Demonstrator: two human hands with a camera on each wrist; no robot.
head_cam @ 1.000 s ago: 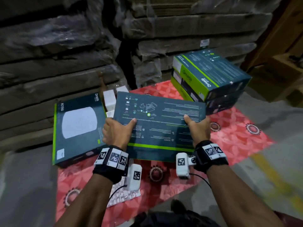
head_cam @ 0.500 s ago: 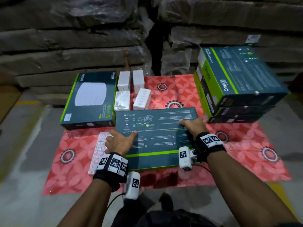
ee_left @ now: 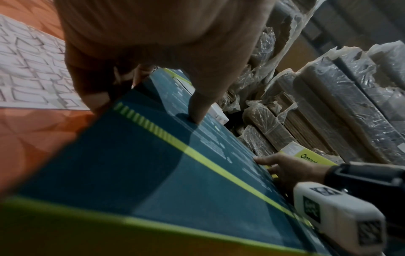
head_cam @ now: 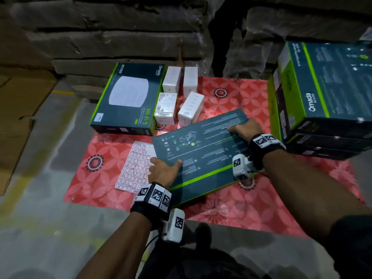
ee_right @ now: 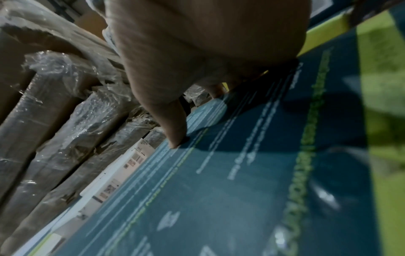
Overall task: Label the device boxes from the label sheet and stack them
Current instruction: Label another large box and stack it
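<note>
A flat dark teal device box (head_cam: 201,154) with a green stripe lies tilted low over the red mat (head_cam: 251,202), back side up. My left hand (head_cam: 165,171) grips its left edge, thumb (ee_left: 197,112) on top and fingers underneath. My right hand (head_cam: 243,127) grips the far right edge, thumb (ee_right: 173,131) pressed on the printed face. The label sheet (head_cam: 133,168) lies on the mat just left of the box, beside my left hand. Whether the box rests fully on the mat cannot be told.
A stack of three like boxes (head_cam: 322,97) stands at the right of the mat. One more box (head_cam: 128,99), front up, lies at the back left, with several small white boxes (head_cam: 177,97) beside it. Wrapped cardboard stacks (head_cam: 120,37) wall the back. Flattened cardboard (head_cam: 18,109) lies left.
Both hands brought the box down from in front of my chest to the mat and turned it slightly anticlockwise. The grip on both edges stayed.
</note>
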